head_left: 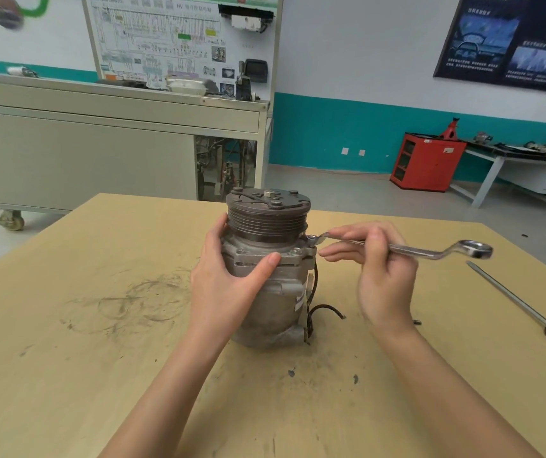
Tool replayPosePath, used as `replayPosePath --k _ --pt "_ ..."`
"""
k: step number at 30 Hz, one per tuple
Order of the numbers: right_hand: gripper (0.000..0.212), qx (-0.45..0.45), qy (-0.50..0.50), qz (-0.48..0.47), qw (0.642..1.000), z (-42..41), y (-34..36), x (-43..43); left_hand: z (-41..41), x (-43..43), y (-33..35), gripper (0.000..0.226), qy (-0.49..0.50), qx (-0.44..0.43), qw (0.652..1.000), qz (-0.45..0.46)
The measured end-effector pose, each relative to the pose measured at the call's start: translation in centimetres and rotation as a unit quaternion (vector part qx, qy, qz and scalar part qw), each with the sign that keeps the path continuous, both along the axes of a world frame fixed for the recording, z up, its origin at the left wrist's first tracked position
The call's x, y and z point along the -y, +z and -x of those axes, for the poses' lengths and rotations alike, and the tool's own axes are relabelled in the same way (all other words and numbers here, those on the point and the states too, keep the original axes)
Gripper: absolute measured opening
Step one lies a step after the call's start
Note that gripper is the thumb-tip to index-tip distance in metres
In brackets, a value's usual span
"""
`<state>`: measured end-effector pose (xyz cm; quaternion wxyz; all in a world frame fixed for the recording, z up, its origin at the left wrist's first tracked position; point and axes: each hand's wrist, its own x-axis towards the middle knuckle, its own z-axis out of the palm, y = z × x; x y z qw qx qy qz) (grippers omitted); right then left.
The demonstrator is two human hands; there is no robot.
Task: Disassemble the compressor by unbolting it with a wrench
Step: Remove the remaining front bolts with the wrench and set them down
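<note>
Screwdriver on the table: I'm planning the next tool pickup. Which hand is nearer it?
Right. The right hand, holding the wrench, is left of the screwdriver; the left hand grips the compressor farther left.

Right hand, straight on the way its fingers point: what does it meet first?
Likely the compressor: the right hand points left, fingertips just short of its bolted flange, under the wrench. Depth unconfirmed from one view.

The bench (66, 358) lies open toward its left edge; a screwdriver (526, 308) obstructs the strip along the right edge.
</note>
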<state>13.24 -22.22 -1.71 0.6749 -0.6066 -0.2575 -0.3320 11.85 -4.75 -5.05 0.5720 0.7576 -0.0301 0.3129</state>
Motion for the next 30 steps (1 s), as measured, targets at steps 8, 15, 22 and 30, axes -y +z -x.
replayPosePath --k 8,15,22,30 --pt "0.038 -0.337 0.307 -0.229 0.860 -6.1 1.5 2.0 -0.1 0.0 -0.2 0.092 0.000 0.002 1.000 0.009" --pt "0.051 -0.396 0.376 -0.160 0.822 -8.6 1.9 0.7 0.1 0.0 -0.1 0.090 -0.001 0.001 1.000 0.008" --pt "0.044 -0.133 0.011 0.020 0.991 -4.2 5.6 2.3 0.3 0.1 0.1 0.097 -0.004 -0.008 1.000 0.010" --pt "0.041 0.237 -0.228 0.389 0.861 0.5 5.2 -1.7 0.5 0.1 0.3 0.093 -0.002 -0.010 1.000 0.009"
